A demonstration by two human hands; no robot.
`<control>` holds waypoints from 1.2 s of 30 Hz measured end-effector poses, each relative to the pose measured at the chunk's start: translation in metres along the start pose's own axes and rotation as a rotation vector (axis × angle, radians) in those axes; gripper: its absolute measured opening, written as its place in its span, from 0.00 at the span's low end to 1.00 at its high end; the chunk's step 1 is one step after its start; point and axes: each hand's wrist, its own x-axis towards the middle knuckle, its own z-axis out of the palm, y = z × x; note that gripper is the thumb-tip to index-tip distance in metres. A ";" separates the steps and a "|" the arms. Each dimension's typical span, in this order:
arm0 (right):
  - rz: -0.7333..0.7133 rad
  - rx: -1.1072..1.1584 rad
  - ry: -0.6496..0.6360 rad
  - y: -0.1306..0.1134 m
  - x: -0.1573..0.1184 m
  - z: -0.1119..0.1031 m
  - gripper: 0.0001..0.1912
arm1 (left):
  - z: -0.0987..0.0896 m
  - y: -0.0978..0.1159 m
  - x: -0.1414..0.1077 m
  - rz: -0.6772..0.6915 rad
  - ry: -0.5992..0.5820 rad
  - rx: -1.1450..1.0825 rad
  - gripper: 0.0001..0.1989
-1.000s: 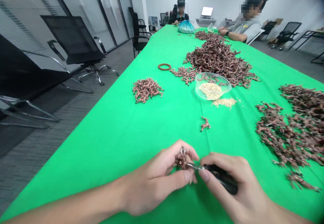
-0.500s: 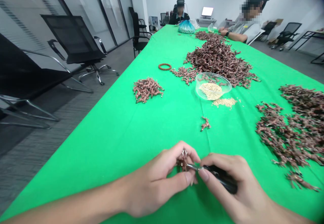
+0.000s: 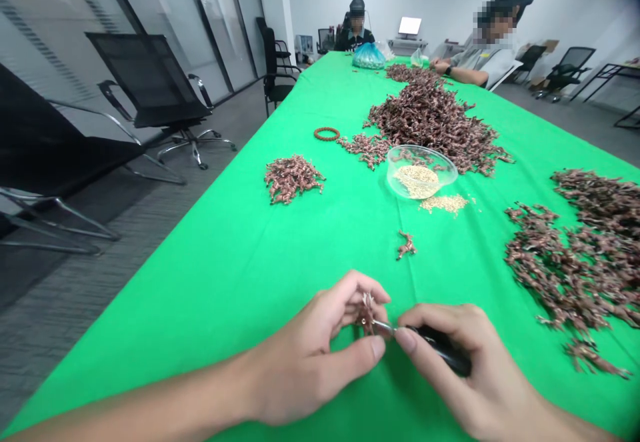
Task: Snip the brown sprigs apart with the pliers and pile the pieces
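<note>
My left hand [image 3: 320, 355] is curled around a small brown, shiny animal-like figurine [image 3: 367, 312], its pale top sticking up between the fingers. My right hand [image 3: 465, 362] grips a black-handled tool with a thin metal shaft [image 3: 443, 349], much like a screwdriver. The metal tip meets the figurine's side; its exact shape is hidden. A single similar figurine [image 3: 407, 245] lies on the green cloth beyond my hands. Further off stands a clear plastic bowl [image 3: 447, 181] holding tiny golden pieces, and more golden pieces [image 3: 445, 203] are spilled beside it.
Figurines form a large heap [image 3: 433, 115] behind the bowl, a wide pile [image 3: 575, 255] at right and a small pile [image 3: 294, 179] at left. A brown ring [image 3: 327, 134] lies near. Two people sit beyond, with a blue bag [image 3: 369, 57]. Chairs [image 3: 147, 82] line the left.
My left index finger and thumb have loosened a little around the figurine, which has shifted slightly right and turned. The tool's tip stays against it. The view has tilted very slightly.
</note>
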 end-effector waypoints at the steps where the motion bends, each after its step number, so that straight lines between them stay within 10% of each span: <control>1: -0.005 0.005 0.007 0.001 0.000 0.000 0.13 | 0.001 -0.003 0.000 0.022 0.033 -0.044 0.13; 25: -0.047 0.059 0.151 0.019 0.002 -0.002 0.08 | 0.003 -0.012 0.009 0.098 0.387 0.107 0.07; 36: -0.408 -0.169 0.234 0.019 0.002 0.002 0.10 | 0.009 -0.007 0.008 -0.062 0.424 0.184 0.09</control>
